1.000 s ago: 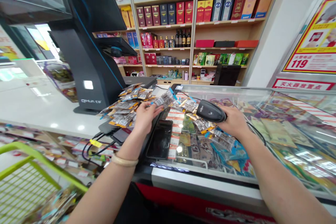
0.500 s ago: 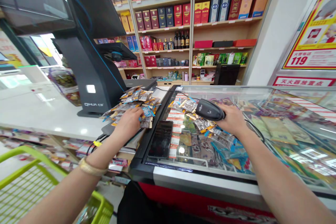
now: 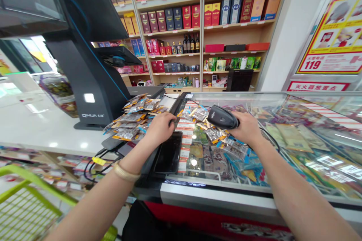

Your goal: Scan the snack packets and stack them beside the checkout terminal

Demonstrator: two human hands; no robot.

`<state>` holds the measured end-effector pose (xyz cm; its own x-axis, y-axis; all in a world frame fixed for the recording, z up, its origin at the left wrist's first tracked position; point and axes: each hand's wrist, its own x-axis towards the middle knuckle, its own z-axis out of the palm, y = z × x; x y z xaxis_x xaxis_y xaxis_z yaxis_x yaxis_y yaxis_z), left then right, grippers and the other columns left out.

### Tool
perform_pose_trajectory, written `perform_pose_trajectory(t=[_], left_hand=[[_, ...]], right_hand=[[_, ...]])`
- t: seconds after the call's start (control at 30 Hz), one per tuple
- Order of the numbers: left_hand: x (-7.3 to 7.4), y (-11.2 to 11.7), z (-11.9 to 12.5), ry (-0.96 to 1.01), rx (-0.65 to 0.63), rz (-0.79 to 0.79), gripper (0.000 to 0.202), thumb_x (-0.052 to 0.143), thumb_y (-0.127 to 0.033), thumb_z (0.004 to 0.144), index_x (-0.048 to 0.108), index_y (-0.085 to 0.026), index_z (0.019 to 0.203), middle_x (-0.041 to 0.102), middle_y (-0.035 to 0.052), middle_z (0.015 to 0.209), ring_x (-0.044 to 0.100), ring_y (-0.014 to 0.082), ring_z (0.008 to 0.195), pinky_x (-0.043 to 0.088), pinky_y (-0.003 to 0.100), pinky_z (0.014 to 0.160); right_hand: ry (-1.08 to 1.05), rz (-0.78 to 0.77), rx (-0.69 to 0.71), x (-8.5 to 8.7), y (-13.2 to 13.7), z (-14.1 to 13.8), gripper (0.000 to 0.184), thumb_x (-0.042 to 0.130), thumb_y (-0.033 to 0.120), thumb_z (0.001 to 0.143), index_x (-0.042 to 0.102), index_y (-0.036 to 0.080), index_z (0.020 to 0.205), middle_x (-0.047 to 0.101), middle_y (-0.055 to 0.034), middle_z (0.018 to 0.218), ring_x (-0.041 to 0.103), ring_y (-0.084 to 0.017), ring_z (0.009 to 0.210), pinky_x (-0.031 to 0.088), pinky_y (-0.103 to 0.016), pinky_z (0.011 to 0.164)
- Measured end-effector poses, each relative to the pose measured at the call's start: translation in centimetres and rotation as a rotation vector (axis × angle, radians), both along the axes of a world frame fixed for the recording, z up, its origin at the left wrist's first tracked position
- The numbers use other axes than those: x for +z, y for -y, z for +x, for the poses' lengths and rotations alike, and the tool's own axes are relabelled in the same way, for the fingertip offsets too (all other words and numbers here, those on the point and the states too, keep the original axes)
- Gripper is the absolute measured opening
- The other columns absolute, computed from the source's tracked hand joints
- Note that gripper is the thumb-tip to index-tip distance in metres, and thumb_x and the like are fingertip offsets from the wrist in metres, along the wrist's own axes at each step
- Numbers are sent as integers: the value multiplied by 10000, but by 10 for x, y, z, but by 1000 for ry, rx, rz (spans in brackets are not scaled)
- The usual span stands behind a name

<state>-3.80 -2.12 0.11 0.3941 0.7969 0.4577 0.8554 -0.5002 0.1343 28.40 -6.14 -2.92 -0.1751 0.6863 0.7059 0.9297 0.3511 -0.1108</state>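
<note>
My right hand [image 3: 245, 130] grips a black handheld barcode scanner [image 3: 223, 117], held above small snack packets [image 3: 215, 134] scattered on the freezer's glass top [image 3: 198, 175]. My left hand [image 3: 161, 130] is over the freezer's black left edge, between those packets and a heaped pile of similar packets [image 3: 128, 124] on the counter. Its fingers are bent with a dark gap between them, and no packet shows in them. Just below the left hand lies a black phone [image 3: 168, 154], partly on a strip of price labels [image 3: 185, 147].
A dark checkout terminal [image 3: 90, 94] stands on the white counter [image 3: 28, 120] at left. Cables with a yellow tag [image 3: 98, 161] hang by the counter edge. A green shopping basket [image 3: 28, 196] is at lower left. Shelves of boxed bottles [image 3: 175, 19] stand behind.
My left hand has moved right, off the packet pile on the counter to the freezer's edge. The right hand still holds the scanner over the packets. The view has shifted slightly.
</note>
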Motion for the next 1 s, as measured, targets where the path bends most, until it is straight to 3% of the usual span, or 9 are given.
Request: perform_pose_trajectory(t=[0.17, 0.3, 0.4, 0.53, 0.6, 0.8, 1.0], left_hand=[[-11, -46, 56, 48, 105, -241, 403, 593, -231, 771, 662, -147, 1159, 689, 170, 1168, 637, 303, 1110, 463, 350, 968], [-21, -71, 87, 113, 102, -333, 503, 647, -362, 767, 597, -176, 1232, 663, 180, 1222, 609, 327, 1161, 449, 376, 980], [-25, -84, 101, 100, 36, -321, 567, 660, -245, 735, 552, -190, 1288, 598, 188, 1326, 532, 347, 1259, 397, 433, 1041], [-25, -102, 106, -96, -128, -365, 830, 646, -52, 612, 446, -228, 1397, 437, 149, 1500, 333, 340, 1421, 241, 518, 1144], [-23, -109, 106, -190, -175, -371, 868, 641, -28, 592, 427, -221, 1411, 442, 157, 1493, 340, 329, 1420, 217, 533, 1151], [-11, -114, 96, -283, -260, -179, 560, 659, -85, 644, 635, -205, 1191, 661, 121, 1229, 566, 302, 1211, 351, 426, 1090], [-5, -101, 78, -363, -254, 82, 213, 561, -114, 781, 690, -161, 943, 678, 120, 1010, 627, 261, 1010, 450, 369, 914]], right_hand=[[-17, 13, -41, -2, 0, 2, 329, 623, 310, 668, 712, 242, 977, 751, -64, 932, 687, -258, 832, 505, -326, 708], [-40, 32, -69, -4, -1, 5, 302, 604, 298, 673, 714, 254, 951, 748, -53, 905, 685, -259, 833, 514, -335, 708], [-41, 33, -63, -3, -1, 4, 252, 601, 316, 697, 715, 237, 907, 746, -68, 897, 689, -262, 817, 514, -338, 703], [-56, 26, -35, -2, -1, 5, 287, 613, 343, 716, 714, 217, 953, 751, -82, 915, 700, -267, 842, 518, -334, 707], [-61, 19, -35, -4, -2, 7, 310, 618, 352, 720, 711, 213, 981, 754, -81, 927, 702, -270, 861, 521, -337, 717], [-36, -73, -107, -3, -1, 7, 314, 615, 334, 729, 714, 237, 1011, 756, -69, 950, 702, -272, 862, 508, -341, 712], [-3, -195, -176, 2, 1, 1, 275, 619, 330, 725, 720, 266, 973, 761, -47, 926, 698, -259, 835, 471, -312, 673]])
